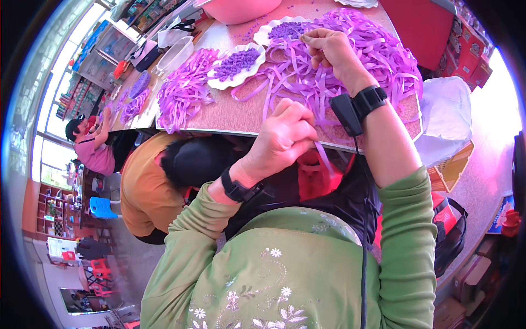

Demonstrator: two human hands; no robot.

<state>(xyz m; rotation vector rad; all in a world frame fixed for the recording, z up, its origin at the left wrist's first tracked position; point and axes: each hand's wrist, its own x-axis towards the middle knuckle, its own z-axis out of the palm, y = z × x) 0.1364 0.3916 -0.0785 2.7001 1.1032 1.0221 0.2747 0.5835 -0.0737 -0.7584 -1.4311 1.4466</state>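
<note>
In front of my chest my left hand (282, 137) is closed, with a thin purple ribbon (324, 157) hanging from between its fingers below the table edge. My right hand (331, 50) reaches farther over the table, thumb and forefinger pinched together beside a white scalloped plate (263, 36) of small purple pieces. Whatever sits in that pinch is too small to make out. Under and around my right hand spreads a large heap of purple ribbons (378, 49). Another scalloped plate (221, 84) holds more purple pieces, left of the heap.
A second bundle of purple ribbons (186, 90) lies at the table's left. At the back stands a pink basin (238, 10). A person in an orange top (145, 186) bends close on my left; another in pink (94, 151) sits beyond. A white plastic bag (446, 118) hangs by the right corner.
</note>
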